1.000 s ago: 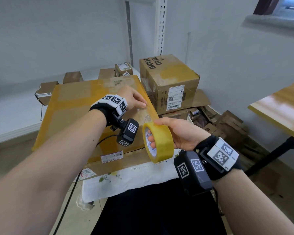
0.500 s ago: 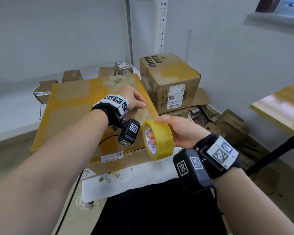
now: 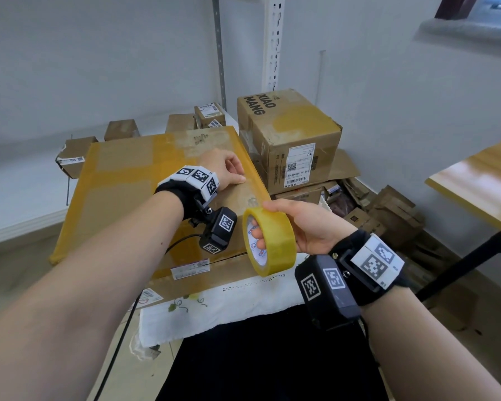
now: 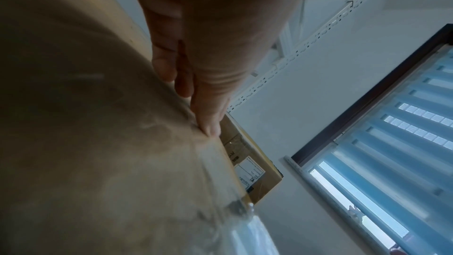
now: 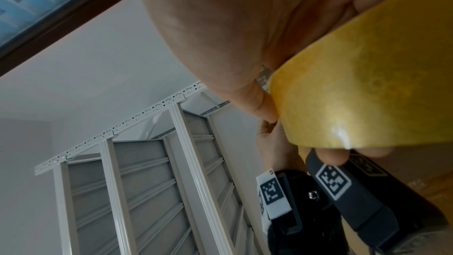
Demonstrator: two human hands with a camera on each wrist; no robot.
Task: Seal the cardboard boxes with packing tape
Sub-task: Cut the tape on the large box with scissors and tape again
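A wide, flat cardboard box [image 3: 122,192] striped with yellow tape lies in front of me. My left hand [image 3: 229,172] rests on its top near the right edge, and its fingertips [image 4: 210,129] press down on the surface there. Just off the box's near right corner, my right hand [image 3: 310,227] grips a yellow roll of packing tape [image 3: 269,241], with fingers through the core and the thumb on the rim. A shiny clear strip [image 3: 252,198] runs from the roll toward my left thumb. The right wrist view shows the roll [image 5: 367,94] close up against the palm.
A taller box marked XIAO MANG [image 3: 289,140] stands right of the flat box on flattened cardboard [image 3: 388,215]. Small boxes [image 3: 122,130] sit behind on a white shelf [image 3: 18,198]. A wooden table [image 3: 480,183] juts in at right. A white cloth [image 3: 229,308] lies under the flat box.
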